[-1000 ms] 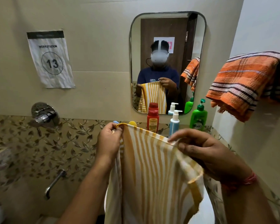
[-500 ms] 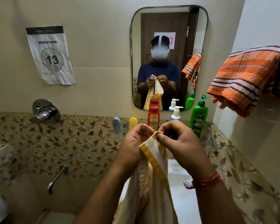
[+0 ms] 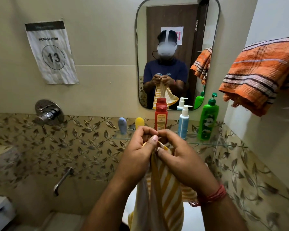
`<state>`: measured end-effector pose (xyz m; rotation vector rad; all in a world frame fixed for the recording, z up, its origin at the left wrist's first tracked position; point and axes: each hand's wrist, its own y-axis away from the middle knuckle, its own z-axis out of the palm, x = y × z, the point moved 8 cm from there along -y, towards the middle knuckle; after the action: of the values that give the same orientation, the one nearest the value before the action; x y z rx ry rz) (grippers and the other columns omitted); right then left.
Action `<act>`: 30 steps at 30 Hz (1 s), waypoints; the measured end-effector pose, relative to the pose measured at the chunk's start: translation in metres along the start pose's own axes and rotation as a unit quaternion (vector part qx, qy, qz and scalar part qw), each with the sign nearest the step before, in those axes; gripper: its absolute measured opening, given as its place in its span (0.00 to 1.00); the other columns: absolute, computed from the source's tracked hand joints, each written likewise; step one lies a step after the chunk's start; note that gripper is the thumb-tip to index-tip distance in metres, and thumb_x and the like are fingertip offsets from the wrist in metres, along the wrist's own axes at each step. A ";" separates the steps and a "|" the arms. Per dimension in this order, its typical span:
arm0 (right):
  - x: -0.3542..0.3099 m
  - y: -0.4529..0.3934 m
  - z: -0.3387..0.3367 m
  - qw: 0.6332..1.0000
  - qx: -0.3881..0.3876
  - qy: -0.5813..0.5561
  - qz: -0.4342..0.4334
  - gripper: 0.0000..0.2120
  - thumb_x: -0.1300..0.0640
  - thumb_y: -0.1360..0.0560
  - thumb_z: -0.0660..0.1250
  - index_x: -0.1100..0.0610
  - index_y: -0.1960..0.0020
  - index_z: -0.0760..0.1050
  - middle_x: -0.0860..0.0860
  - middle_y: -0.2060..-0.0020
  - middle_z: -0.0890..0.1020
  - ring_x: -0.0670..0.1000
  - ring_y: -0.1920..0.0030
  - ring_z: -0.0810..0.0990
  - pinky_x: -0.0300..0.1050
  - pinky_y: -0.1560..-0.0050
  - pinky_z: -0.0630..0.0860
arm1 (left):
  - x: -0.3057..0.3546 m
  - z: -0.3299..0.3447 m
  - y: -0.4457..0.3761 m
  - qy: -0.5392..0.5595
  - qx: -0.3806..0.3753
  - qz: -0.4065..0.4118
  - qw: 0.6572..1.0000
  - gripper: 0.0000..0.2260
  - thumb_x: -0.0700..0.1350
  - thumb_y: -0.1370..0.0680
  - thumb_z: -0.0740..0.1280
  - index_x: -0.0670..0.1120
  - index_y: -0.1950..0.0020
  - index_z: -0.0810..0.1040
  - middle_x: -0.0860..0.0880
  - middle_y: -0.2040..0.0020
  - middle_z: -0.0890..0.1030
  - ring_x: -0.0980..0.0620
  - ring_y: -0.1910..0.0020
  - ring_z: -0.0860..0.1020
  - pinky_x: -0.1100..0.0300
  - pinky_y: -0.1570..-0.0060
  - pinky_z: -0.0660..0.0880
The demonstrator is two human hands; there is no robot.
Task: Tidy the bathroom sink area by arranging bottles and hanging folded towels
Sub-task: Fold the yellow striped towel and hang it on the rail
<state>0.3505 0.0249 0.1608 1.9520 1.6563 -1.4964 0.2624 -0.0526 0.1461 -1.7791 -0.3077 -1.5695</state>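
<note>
A yellow-and-white striped towel (image 3: 163,194) hangs folded lengthwise from both my hands in front of the sink. My left hand (image 3: 137,152) and my right hand (image 3: 180,157) pinch its top corners together, fingertips touching. Behind them, a glass shelf (image 3: 205,144) carries a small blue bottle (image 3: 122,125), a yellow bottle (image 3: 139,122), a red bottle (image 3: 160,117), a light blue pump bottle (image 3: 183,122) and a green pump bottle (image 3: 208,117), all upright in a row. An orange striped towel (image 3: 260,74) hangs folded on the right wall.
A mirror (image 3: 177,52) above the shelf reflects a person holding the towel. A tap valve (image 3: 48,112) and a spout (image 3: 63,179) stick out of the leaf-patterned tiles at left. A paper sign (image 3: 51,52) marked 13 hangs on the wall.
My hands have come together, bringing the spread towel's two top corners into one fold. The towel now hangs narrow instead of wide.
</note>
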 end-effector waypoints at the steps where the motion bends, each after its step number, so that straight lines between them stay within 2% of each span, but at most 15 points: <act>1: 0.003 0.001 0.000 0.999 -0.012 -0.031 0.011 0.12 0.53 0.23 0.66 0.41 0.40 0.74 0.40 0.52 0.80 0.42 0.48 0.80 0.41 0.48 0.79 | 0.000 0.000 0.001 0.000 -0.004 -0.001 1.000 0.05 0.42 0.17 0.63 0.47 0.46 0.78 0.45 0.52 0.82 0.48 0.51 0.83 0.56 0.51 0.80; 3: 0.007 0.003 -0.001 0.998 -0.010 -0.051 0.026 0.11 0.47 0.23 0.67 0.42 0.42 0.75 0.48 0.55 0.82 0.49 0.53 0.82 0.53 0.51 0.81 | -0.004 0.001 0.004 0.008 -0.012 -0.013 1.000 0.06 0.47 0.17 0.62 0.49 0.47 0.78 0.45 0.51 0.83 0.47 0.49 0.83 0.55 0.50 0.79; 4: 0.007 0.003 -0.003 1.000 0.006 -0.023 0.020 0.08 0.48 0.24 0.68 0.44 0.45 0.76 0.49 0.59 0.81 0.49 0.56 0.81 0.53 0.54 0.81 | -0.007 0.002 0.005 0.015 -0.016 -0.024 0.999 0.07 0.50 0.17 0.62 0.50 0.47 0.79 0.44 0.51 0.83 0.47 0.49 0.83 0.54 0.51 0.79; 6: 0.001 0.003 -0.010 0.997 0.064 0.048 -0.011 0.02 0.53 0.24 0.69 0.48 0.54 0.76 0.47 0.63 0.79 0.45 0.60 0.79 0.46 0.60 0.78 | -0.013 0.003 0.007 0.034 -0.020 -0.046 0.998 0.10 0.53 0.18 0.61 0.51 0.47 0.79 0.43 0.50 0.83 0.45 0.48 0.82 0.51 0.49 0.79; 8: -0.004 0.005 -0.017 0.989 0.125 0.070 -0.037 0.05 0.57 0.24 0.70 0.51 0.58 0.76 0.45 0.65 0.79 0.44 0.60 0.79 0.44 0.62 0.77 | -0.016 0.003 0.008 0.069 -0.010 -0.054 0.996 0.10 0.50 0.17 0.60 0.50 0.46 0.81 0.42 0.48 0.83 0.44 0.47 0.82 0.49 0.48 0.78; 12: -0.005 0.013 -0.027 0.977 0.205 0.008 -0.048 0.02 0.55 0.24 0.69 0.50 0.54 0.80 0.43 0.61 0.81 0.44 0.56 0.81 0.40 0.58 0.79 | -0.010 -0.007 0.006 0.086 0.067 -0.027 0.994 0.08 0.40 0.19 0.64 0.48 0.46 0.81 0.46 0.50 0.85 0.46 0.47 0.83 0.50 0.46 0.80; 14: -0.006 0.014 -0.023 0.979 0.199 -0.022 -0.048 0.02 0.54 0.24 0.69 0.50 0.53 0.81 0.42 0.59 0.81 0.45 0.55 0.82 0.42 0.57 0.81 | -0.006 -0.013 0.006 0.075 0.098 -0.002 0.992 0.06 0.41 0.22 0.68 0.47 0.46 0.81 0.46 0.52 0.86 0.47 0.49 0.85 0.53 0.49 0.81; 18: -0.012 0.017 -0.018 0.976 0.210 -0.030 -0.048 0.02 0.52 0.24 0.70 0.50 0.55 0.79 0.44 0.62 0.81 0.47 0.60 0.82 0.45 0.63 0.80 | 0.000 -0.009 0.011 0.046 0.091 0.024 0.995 0.10 0.46 0.28 0.71 0.48 0.47 0.82 0.48 0.52 0.87 0.50 0.50 0.85 0.59 0.54 0.82; 23: -0.010 0.018 -0.017 0.969 0.242 -0.015 -0.036 0.05 0.52 0.24 0.70 0.50 0.57 0.76 0.45 0.63 0.79 0.47 0.62 0.80 0.42 0.67 0.77 | -0.001 -0.010 0.012 0.048 0.095 0.040 0.994 0.07 0.47 0.27 0.70 0.52 0.51 0.84 0.47 0.52 0.86 0.48 0.49 0.85 0.55 0.51 0.82; 25: -0.009 0.016 -0.015 0.970 0.242 -0.002 -0.033 0.04 0.53 0.24 0.70 0.50 0.57 0.76 0.45 0.62 0.78 0.46 0.62 0.78 0.39 0.66 0.76 | 0.001 -0.010 0.014 0.053 0.088 0.047 0.994 0.07 0.47 0.27 0.68 0.53 0.52 0.84 0.47 0.52 0.86 0.47 0.49 0.85 0.54 0.50 0.82; 27: -0.009 0.013 -0.014 0.971 0.237 0.011 -0.036 0.04 0.54 0.24 0.70 0.52 0.56 0.76 0.44 0.56 0.76 0.45 0.58 0.77 0.34 0.63 0.75 | 0.004 -0.009 0.015 0.049 0.076 0.051 0.995 0.07 0.47 0.26 0.68 0.50 0.50 0.84 0.47 0.52 0.85 0.47 0.49 0.84 0.54 0.50 0.82; 29: -0.008 0.010 -0.011 0.979 0.201 0.000 -0.039 0.05 0.53 0.24 0.69 0.52 0.56 0.75 0.44 0.54 0.77 0.44 0.53 0.78 0.37 0.57 0.78 | 0.006 -0.011 0.015 0.019 0.072 0.057 0.996 0.06 0.43 0.25 0.70 0.47 0.49 0.82 0.47 0.53 0.85 0.49 0.49 0.84 0.56 0.50 0.81; 30: -0.005 0.007 -0.008 0.985 0.168 -0.020 -0.033 0.06 0.52 0.24 0.69 0.53 0.56 0.75 0.45 0.57 0.78 0.45 0.55 0.79 0.42 0.57 0.79 | 0.006 -0.013 0.014 0.012 0.071 0.055 0.996 0.05 0.41 0.24 0.71 0.46 0.49 0.82 0.47 0.53 0.85 0.48 0.50 0.84 0.56 0.50 0.81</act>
<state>0.3615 0.0245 0.1650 2.0230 1.5486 -1.9361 0.2626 -0.0732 0.1467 -1.6398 -0.2958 -1.4538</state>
